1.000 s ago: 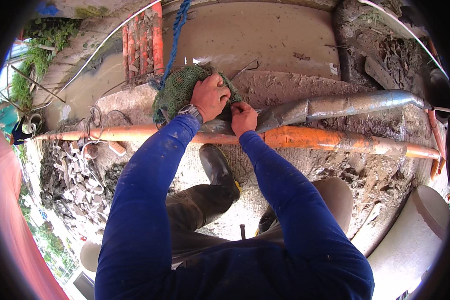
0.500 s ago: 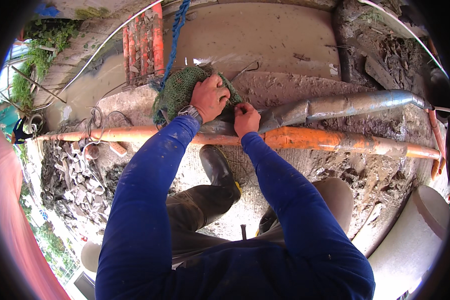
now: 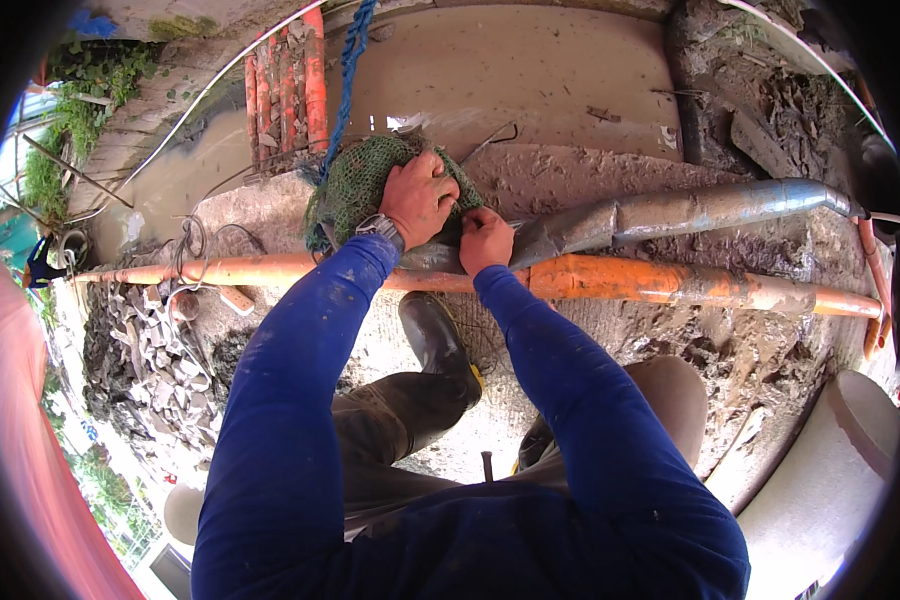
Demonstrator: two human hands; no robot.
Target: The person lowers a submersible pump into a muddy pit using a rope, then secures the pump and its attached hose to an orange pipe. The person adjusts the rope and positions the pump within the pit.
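Note:
A bunched green mesh net [image 3: 355,182] lies over the left end of a muddy grey hose [image 3: 660,212]. My left hand [image 3: 418,198], a watch at its wrist, is closed on the top of the net with the fingers curled in. Close beside it on the right, my right hand [image 3: 486,241] is pinched at the net's lower right edge, just above the hose. What sits between its fingertips is too small to tell. A blue rope [image 3: 348,85] runs up from behind the net. The hose end under the net is hidden.
An orange pipe [image 3: 630,278] crosses in front of my boots [image 3: 435,340]. Beyond the concrete ledge lies muddy brown water [image 3: 510,70], with several orange pipes [image 3: 315,80] standing at its left. Rubble [image 3: 155,350] is heaped at the left, and a pale concrete cylinder [image 3: 820,490] lies at the lower right.
My right hand has shifted slightly left, closer to the net and my left hand. The left hand keeps its place on the net.

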